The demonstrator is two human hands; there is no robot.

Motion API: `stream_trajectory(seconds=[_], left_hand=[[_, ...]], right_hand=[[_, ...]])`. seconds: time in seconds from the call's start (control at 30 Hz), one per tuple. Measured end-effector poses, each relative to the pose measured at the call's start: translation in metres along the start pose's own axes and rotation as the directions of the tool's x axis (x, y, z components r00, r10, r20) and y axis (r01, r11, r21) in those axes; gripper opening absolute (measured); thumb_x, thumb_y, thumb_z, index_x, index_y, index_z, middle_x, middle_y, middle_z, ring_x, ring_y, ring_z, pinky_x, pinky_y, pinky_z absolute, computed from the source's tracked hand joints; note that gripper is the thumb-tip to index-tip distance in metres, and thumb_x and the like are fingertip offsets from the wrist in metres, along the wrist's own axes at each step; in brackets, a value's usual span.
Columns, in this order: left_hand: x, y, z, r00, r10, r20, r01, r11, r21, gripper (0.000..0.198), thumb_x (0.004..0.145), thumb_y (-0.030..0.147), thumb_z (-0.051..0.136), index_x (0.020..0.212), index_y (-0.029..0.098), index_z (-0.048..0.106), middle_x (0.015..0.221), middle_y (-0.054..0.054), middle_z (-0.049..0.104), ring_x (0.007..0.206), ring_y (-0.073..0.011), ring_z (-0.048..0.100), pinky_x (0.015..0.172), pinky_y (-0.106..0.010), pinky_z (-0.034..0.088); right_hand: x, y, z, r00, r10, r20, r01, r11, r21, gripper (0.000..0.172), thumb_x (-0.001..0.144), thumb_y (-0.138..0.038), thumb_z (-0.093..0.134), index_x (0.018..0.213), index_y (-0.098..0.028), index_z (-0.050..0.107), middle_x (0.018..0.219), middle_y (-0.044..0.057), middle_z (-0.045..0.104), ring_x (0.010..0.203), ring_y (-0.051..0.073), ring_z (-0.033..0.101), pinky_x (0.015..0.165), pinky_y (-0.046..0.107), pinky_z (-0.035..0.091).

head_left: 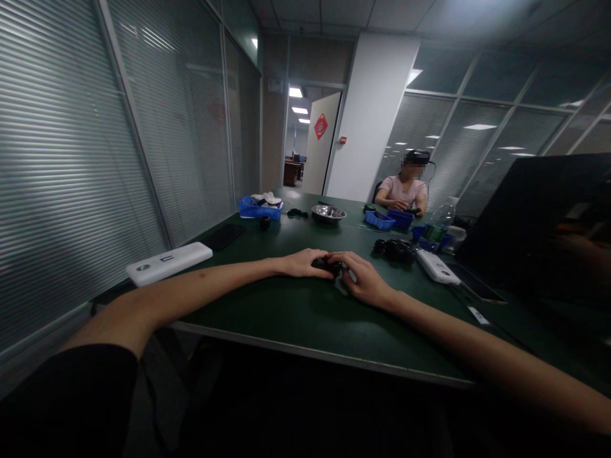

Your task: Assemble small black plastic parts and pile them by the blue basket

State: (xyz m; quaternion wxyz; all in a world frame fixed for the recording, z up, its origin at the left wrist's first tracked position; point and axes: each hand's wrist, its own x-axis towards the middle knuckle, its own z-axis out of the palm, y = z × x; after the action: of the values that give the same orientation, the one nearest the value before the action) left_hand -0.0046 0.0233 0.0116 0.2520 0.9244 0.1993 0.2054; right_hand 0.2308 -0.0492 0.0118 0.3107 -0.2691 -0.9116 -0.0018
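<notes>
Both my arms reach forward over a dark green table (286,318). My left hand (301,263) and my right hand (363,278) meet at a small black part (328,264) lying on the table. The fingers of both hands are curled round it from either side. The part is mostly covered by my fingers, so its shape is unclear. A heap of similar small black parts (395,249) lies just beyond my right hand.
A white power bank (168,262) and a dark phone (223,236) lie at the left. Farther back are a blue basket (259,207), a metal bowl (328,214), blue trays (387,219) and a water bottle (442,222). Another person (405,188) sits at the far end. A dark screen (539,222) stands at right.
</notes>
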Motion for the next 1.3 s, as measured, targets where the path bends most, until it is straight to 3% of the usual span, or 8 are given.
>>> stream_trajectory(seconds=[0.3,0.57,0.73,1.3], left_hand=[[-0.0001,-0.0016,0.0004,1.000,0.005,0.010,-0.005,1.000,-0.025,0.060,0.087,0.056,0.068,0.129,0.015,0.060,0.124,-0.011,0.065,0.113,-0.0248,0.061,0.096,-0.035,0.045],[0.0002,-0.0036,0.0010,1.000,0.010,0.007,-0.010,1.000,-0.027,0.057,0.087,0.054,0.069,0.128,0.015,0.062,0.123,-0.011,0.066,0.111,-0.0246,0.062,0.095,-0.035,0.046],[0.0007,-0.0049,0.0012,1.000,-0.002,0.010,0.002,1.000,-0.011,0.059,0.088,0.054,0.069,0.131,0.015,0.060,0.122,-0.011,0.066,0.110,-0.0243,0.062,0.093,-0.033,0.045],[-0.0008,-0.0002,-0.0008,1.000,0.015,0.015,-0.015,0.999,-0.041,0.060,0.088,0.055,0.068,0.131,0.014,0.060,0.127,-0.012,0.065,0.115,-0.0253,0.061,0.097,-0.035,0.045]], right_hand=[[0.0006,-0.0055,-0.0046,1.000,0.018,0.021,-0.017,1.000,-0.014,0.062,0.077,0.000,0.048,0.134,-0.024,0.052,0.140,0.009,0.055,0.127,0.027,0.056,0.108,0.047,0.048],[0.0011,-0.0054,-0.0038,0.994,0.100,-0.047,-0.104,0.989,-0.102,0.034,0.097,-0.026,0.054,0.131,-0.025,0.055,0.122,0.009,0.063,0.110,0.027,0.063,0.095,0.042,0.054],[-0.0003,-0.0035,-0.0020,0.990,0.131,-0.058,-0.138,0.981,-0.136,0.035,0.097,-0.035,0.059,0.130,-0.026,0.056,0.117,0.009,0.063,0.105,0.026,0.063,0.087,0.040,0.056],[0.0000,-0.0026,-0.0027,0.996,0.089,-0.018,-0.091,0.987,-0.134,0.039,0.097,-0.032,0.058,0.135,-0.026,0.055,0.122,0.011,0.059,0.110,0.028,0.060,0.094,0.045,0.055]])
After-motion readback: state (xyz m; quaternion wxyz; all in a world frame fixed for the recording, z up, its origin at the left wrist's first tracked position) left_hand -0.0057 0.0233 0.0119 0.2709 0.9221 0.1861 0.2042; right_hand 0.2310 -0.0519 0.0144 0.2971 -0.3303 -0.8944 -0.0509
